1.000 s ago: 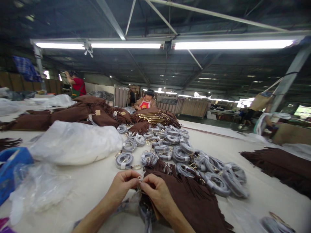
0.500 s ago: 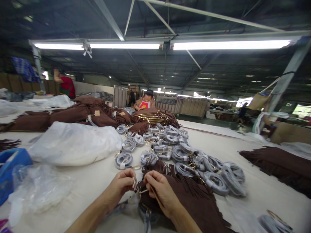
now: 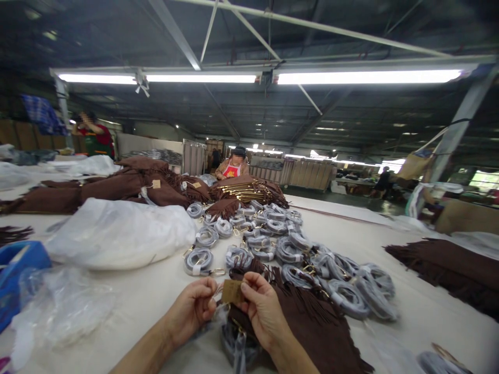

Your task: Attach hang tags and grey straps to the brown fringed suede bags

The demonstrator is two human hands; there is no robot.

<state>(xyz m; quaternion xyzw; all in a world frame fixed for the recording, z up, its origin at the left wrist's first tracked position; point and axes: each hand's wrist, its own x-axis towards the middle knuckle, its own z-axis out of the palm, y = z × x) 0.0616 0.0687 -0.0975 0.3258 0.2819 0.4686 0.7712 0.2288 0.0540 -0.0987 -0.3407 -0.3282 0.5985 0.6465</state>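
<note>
Between thumb and fingers, my right hand [image 3: 260,306] grips a small brown paper hang tag [image 3: 232,292] by its right edge. A pale string [image 3: 219,291] runs from the tag to my left hand [image 3: 197,304], whose fingers are pinched on it. Beneath both hands lies a dark brown fringed suede bag [image 3: 307,324]. A wrapped coiled strap [image 3: 238,345] hangs at the bag's near left end, partly hidden by my right hand and wrist.
Several wrapped coiled straps [image 3: 288,246] with gold clasps spread beyond the bag. More brown bags [image 3: 109,189] are stacked farther back, near a seated person [image 3: 233,169]. A white plastic bag [image 3: 120,234] and a blue bin [image 3: 23,275] stand left; another fringed bag [image 3: 448,265] lies right.
The tag has turned to show its flat face between my hands. My left hand has shifted slightly left and down with the string. A person at the far left has turned.
</note>
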